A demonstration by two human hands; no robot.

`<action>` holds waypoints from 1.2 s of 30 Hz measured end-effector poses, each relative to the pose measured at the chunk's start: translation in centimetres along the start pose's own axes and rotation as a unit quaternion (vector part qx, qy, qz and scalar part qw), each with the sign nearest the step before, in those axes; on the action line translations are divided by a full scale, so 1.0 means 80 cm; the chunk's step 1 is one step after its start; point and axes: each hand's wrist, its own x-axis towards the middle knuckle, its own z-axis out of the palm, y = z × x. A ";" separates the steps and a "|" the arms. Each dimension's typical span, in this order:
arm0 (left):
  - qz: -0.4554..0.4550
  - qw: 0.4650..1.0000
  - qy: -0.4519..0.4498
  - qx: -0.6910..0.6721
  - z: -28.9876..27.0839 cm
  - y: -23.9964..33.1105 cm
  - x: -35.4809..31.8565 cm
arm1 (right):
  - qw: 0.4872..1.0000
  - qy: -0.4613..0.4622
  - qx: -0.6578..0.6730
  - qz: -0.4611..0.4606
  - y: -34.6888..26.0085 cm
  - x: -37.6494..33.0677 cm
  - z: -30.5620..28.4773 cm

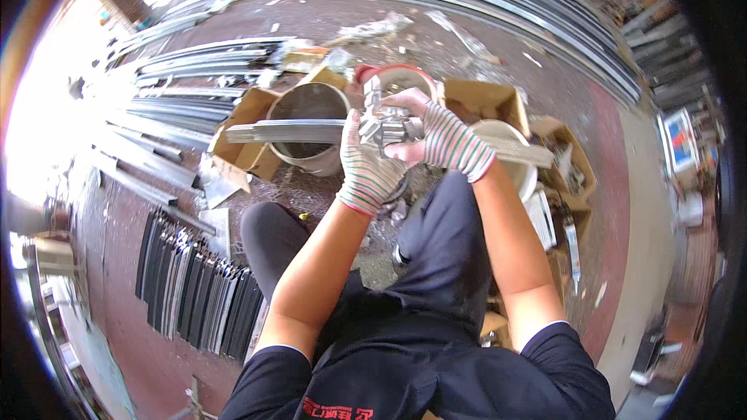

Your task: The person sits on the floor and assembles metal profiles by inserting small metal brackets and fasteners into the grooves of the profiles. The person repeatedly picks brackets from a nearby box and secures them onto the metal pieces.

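A: Reddish-brown workshop floor (117, 288), debris scattered. Finger state?

B: Right hand (454, 138), striped glove: thumb and fingers pinch silver metal fittings (393, 128). Left hand (364, 167), striped glove: thumb beside the fittings; cannot tell whether its other fingers close on them.

A: Surrounding items?

B: Left of the fingers: flat strips (299, 131) over a bucket (311, 162). Beyond them, right: an open cardboard box (498, 99). Farther out, lower left: stacked dark profiles (201, 288).

Hands in white striped knit gloves (456, 138) partly hide shiny silver metal pieces (394, 127), too blurred to tell apart.
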 end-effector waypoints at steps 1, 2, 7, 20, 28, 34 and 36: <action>0.021 0.998 -0.054 -0.016 -0.008 0.027 0.005 | 0.999 -0.013 0.039 -0.016 0.003 0.029 0.015; 0.040 0.998 -0.032 -0.033 -0.017 0.053 0.009 | 0.998 -0.022 0.059 -0.007 0.005 0.055 0.030; 0.087 0.995 0.052 -0.009 -0.055 0.155 0.043 | 0.987 -0.024 0.158 -0.019 0.034 0.147 0.093; 0.094 0.987 0.129 -0.004 -0.152 0.237 0.083 | 0.921 0.166 0.340 0.091 0.111 0.240 0.206; 0.126 0.988 0.076 -0.045 -0.155 0.270 0.098 | 0.826 0.170 0.530 0.087 0.139 0.270 0.200; 0.153 0.987 0.040 -0.026 -0.141 0.297 0.095 | 0.860 0.251 0.434 0.094 0.155 0.269 0.174; 0.144 0.988 0.044 -0.045 -0.138 0.305 0.088 | 0.865 0.207 0.440 0.126 0.165 0.251 0.149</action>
